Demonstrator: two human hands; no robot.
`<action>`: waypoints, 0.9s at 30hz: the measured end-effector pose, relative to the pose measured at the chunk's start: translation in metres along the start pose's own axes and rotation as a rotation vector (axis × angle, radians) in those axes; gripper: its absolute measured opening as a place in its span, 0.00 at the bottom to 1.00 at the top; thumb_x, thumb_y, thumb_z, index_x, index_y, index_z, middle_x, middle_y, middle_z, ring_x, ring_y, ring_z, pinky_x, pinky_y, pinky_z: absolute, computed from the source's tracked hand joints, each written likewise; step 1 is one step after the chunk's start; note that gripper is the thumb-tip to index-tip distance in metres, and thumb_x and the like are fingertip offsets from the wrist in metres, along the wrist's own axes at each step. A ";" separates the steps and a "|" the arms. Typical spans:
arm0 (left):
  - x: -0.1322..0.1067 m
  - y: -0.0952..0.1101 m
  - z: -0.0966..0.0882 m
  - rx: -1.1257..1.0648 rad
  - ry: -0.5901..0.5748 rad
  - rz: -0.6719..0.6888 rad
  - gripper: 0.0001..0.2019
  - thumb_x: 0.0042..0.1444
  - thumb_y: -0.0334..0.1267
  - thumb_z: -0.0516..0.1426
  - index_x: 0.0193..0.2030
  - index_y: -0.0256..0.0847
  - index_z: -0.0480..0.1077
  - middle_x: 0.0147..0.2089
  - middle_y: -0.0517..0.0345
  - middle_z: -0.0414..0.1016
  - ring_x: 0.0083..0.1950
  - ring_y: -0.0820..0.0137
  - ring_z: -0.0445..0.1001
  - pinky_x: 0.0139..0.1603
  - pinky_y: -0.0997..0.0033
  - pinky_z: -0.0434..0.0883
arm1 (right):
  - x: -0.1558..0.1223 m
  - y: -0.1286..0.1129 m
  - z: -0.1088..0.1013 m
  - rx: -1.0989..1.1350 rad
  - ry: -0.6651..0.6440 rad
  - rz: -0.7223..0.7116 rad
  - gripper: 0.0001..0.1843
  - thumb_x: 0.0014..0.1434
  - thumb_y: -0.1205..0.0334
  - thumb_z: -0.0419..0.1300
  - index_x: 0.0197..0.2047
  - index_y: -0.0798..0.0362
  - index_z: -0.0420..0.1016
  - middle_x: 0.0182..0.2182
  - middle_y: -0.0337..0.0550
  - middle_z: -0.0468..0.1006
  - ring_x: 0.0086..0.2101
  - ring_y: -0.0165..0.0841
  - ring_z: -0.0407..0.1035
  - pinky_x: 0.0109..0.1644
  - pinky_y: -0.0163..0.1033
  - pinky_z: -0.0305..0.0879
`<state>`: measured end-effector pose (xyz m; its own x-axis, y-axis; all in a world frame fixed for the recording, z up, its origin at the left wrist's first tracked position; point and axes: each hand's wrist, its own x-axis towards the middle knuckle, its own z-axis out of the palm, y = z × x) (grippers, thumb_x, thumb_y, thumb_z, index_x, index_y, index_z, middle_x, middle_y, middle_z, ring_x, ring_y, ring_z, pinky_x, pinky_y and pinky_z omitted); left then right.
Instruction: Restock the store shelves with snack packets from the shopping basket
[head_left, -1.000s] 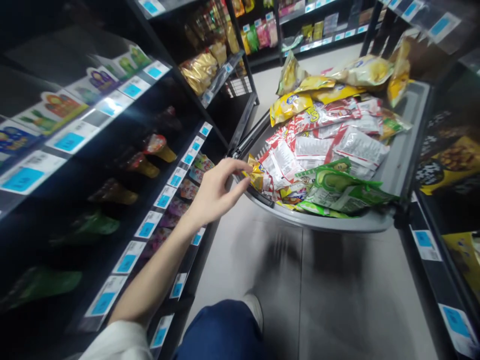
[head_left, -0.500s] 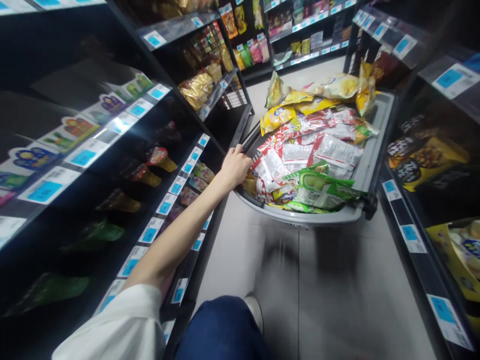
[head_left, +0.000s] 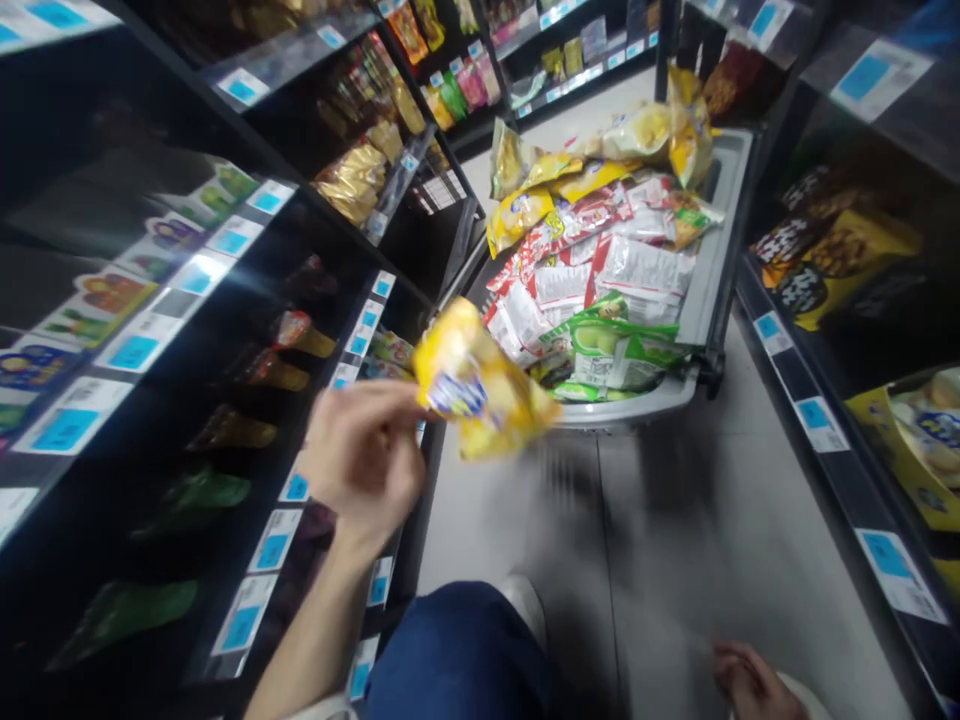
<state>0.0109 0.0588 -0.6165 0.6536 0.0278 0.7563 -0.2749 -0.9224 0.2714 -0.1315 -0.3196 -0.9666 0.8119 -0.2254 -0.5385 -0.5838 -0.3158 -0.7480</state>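
My left hand (head_left: 364,455) is closed on a yellow snack packet (head_left: 480,385), which it holds up in front of the dark left shelving. The packet is blurred by motion. Ahead stands a grey cart (head_left: 712,270) piled with snack bags in yellow, red-and-white and green. My right hand (head_left: 750,680) shows at the bottom right edge, low near the floor; its fingers look loosely curled and I see nothing in them.
Black shelves (head_left: 225,330) with blue price tags line the left side, and more shelves (head_left: 840,300) with yellow bags line the right. The grey tiled aisle floor (head_left: 675,540) runs between them. My blue trouser leg (head_left: 457,650) is at the bottom.
My left hand drew back from the cart's near corner with a yellow packet in it. The right hand has come into view at the bottom right.
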 end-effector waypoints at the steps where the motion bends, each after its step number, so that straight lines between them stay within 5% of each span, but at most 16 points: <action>1: -0.016 0.006 -0.002 -0.128 -0.094 0.082 0.13 0.59 0.25 0.58 0.46 0.46 0.75 0.39 0.59 0.76 0.43 0.67 0.77 0.45 0.62 0.76 | 0.003 -0.003 0.002 0.046 -0.059 0.014 0.11 0.38 0.43 0.63 0.23 0.37 0.82 0.25 0.43 0.82 0.29 0.51 0.79 0.34 0.52 0.77; 3: -0.049 0.009 0.004 -0.420 -0.407 0.098 0.16 0.59 0.22 0.57 0.47 0.47 0.77 0.38 0.58 0.79 0.41 0.67 0.79 0.41 0.65 0.78 | 0.006 -0.015 0.007 0.140 -0.210 0.025 0.15 0.40 0.43 0.65 0.26 0.43 0.83 0.26 0.46 0.82 0.30 0.48 0.79 0.36 0.50 0.78; 6: -0.106 -0.003 0.031 -0.745 -0.776 -0.151 0.12 0.62 0.25 0.57 0.45 0.43 0.80 0.39 0.54 0.81 0.40 0.70 0.80 0.40 0.70 0.79 | 0.008 -0.035 0.022 0.263 -0.484 0.010 0.22 0.45 0.41 0.68 0.34 0.52 0.84 0.27 0.49 0.82 0.26 0.40 0.76 0.33 0.44 0.77; 9: -0.175 -0.010 0.071 -0.835 -0.768 -0.551 0.04 0.60 0.35 0.64 0.37 0.38 0.81 0.35 0.51 0.80 0.34 0.72 0.79 0.34 0.74 0.77 | 0.006 -0.043 0.037 0.290 -0.814 0.051 0.29 0.50 0.41 0.70 0.46 0.56 0.82 0.39 0.56 0.84 0.33 0.37 0.78 0.35 0.39 0.76; 13: -0.257 0.007 0.118 -0.904 -0.627 -1.152 0.17 0.49 0.48 0.70 0.33 0.35 0.76 0.34 0.54 0.77 0.32 0.71 0.79 0.35 0.72 0.78 | -0.003 -0.039 0.049 0.494 -1.006 0.179 0.33 0.55 0.39 0.68 0.57 0.51 0.74 0.58 0.58 0.76 0.48 0.42 0.78 0.48 0.46 0.77; 16: -0.291 0.025 0.139 -0.962 -0.657 -1.260 0.21 0.46 0.52 0.71 0.35 0.36 0.73 0.33 0.56 0.77 0.34 0.71 0.79 0.39 0.71 0.77 | -0.006 -0.036 0.054 0.606 -0.938 0.179 0.33 0.55 0.40 0.70 0.57 0.48 0.72 0.59 0.55 0.76 0.50 0.42 0.77 0.55 0.49 0.75; 21: -0.304 0.039 0.152 -1.069 -0.787 -1.335 0.23 0.38 0.49 0.75 0.30 0.36 0.72 0.33 0.57 0.76 0.37 0.73 0.75 0.41 0.74 0.73 | 0.002 -0.034 0.057 0.520 -0.525 0.138 0.33 0.46 0.38 0.74 0.46 0.51 0.73 0.33 0.42 0.80 0.29 0.33 0.76 0.35 0.39 0.76; 27: -0.306 0.038 0.152 -1.116 -0.852 -1.500 0.32 0.37 0.49 0.75 0.46 0.37 0.71 0.40 0.60 0.73 0.36 0.76 0.73 0.39 0.75 0.73 | 0.007 -0.038 0.049 0.467 -0.477 0.122 0.29 0.43 0.42 0.75 0.39 0.54 0.74 0.24 0.38 0.77 0.22 0.30 0.70 0.27 0.36 0.70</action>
<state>-0.0918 -0.0431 -0.9282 0.7344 -0.0744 -0.6746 0.6700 0.2382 0.7031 -0.1042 -0.2642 -0.9611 0.7131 0.2312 -0.6619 -0.6977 0.1415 -0.7023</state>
